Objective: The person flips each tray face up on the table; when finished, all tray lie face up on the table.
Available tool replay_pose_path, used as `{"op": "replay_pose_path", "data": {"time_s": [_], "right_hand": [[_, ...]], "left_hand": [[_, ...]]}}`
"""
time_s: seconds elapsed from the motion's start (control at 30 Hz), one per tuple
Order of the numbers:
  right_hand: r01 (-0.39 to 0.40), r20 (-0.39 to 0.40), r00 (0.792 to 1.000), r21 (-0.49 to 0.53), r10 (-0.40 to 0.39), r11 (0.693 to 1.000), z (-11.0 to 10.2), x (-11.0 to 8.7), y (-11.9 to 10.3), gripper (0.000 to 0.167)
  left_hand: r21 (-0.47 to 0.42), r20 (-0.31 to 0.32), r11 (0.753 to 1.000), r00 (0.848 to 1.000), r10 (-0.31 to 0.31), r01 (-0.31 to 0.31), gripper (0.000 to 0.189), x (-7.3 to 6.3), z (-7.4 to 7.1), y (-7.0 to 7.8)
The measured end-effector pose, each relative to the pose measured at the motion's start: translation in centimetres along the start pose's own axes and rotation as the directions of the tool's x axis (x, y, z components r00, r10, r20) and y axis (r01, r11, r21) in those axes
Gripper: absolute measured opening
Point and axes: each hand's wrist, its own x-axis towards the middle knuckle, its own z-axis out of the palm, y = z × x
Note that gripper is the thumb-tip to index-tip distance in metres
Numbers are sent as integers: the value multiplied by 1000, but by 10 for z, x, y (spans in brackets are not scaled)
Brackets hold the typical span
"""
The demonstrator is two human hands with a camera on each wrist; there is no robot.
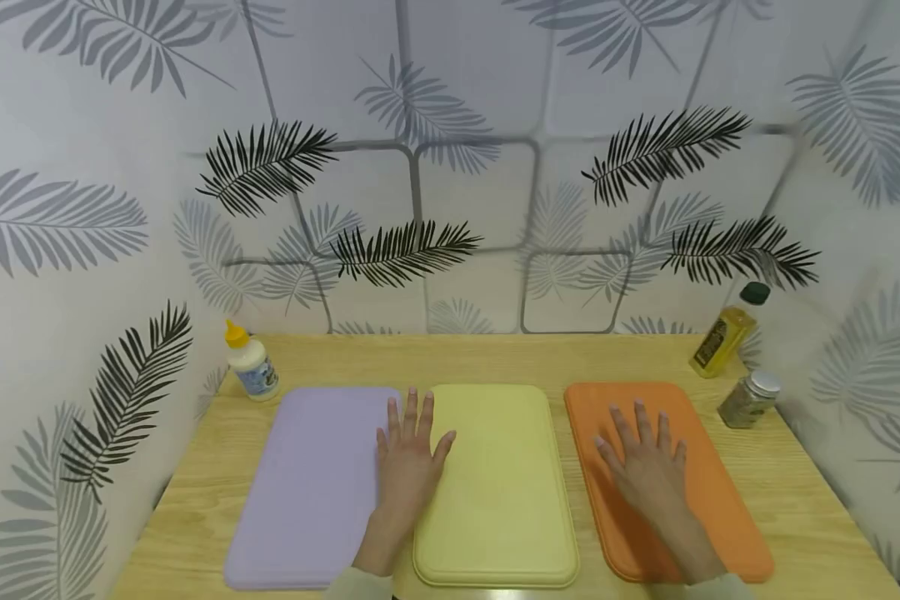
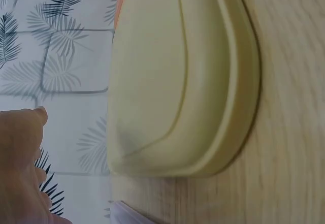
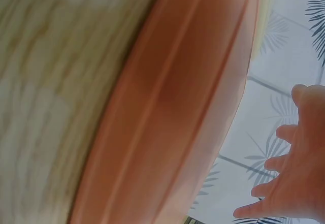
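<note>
A purple tray (image 1: 315,483) and yellow tray (image 1: 498,483) are seen beneath the left hand (image 1: 407,471), an orange tray (image 1: 712,500) beneath the right hand (image 1: 651,471); all fingers are spread.

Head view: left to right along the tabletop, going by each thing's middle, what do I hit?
White bottle with yellow cap → lilac board → left hand → yellow board → orange board → green-capped bottle → jar. Right hand left out: overlaps the orange board.

Head view looks forward, down; wrist views, close, face across yellow tray (image 2: 147,61), orange tray (image 3: 167,107); all share wall (image 1: 480,192).
</note>
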Motion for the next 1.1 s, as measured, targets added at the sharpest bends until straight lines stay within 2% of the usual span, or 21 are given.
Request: {"op": "replay_pose_path", "data": {"time_s": [0.27,0.43,0.57,0.9,1.1], "right_hand": [[-21,22,1000,2,21,1000,6,-4,8,67],[-37,46,998,-8,37,999,9,-8,12,67],[-39,35,999,-7,39,999,7,-8,14,65],[-35,16,999,-20,35,999,0,-3,22,65],[-44,24,999,-25,44,999,0,-4,28,64]], "left_hand": [[-8,2,999,999,32,-32,64,-3,6,10],[-12,18,999,999,31,-31,63,-5,11,14],[-8,23,999,999,42,-41,63,-1,13,19],[-74,42,995,997,67,-64,61,8,15,36],[-78,77,995,995,69,-63,60,10,21,47]]}}
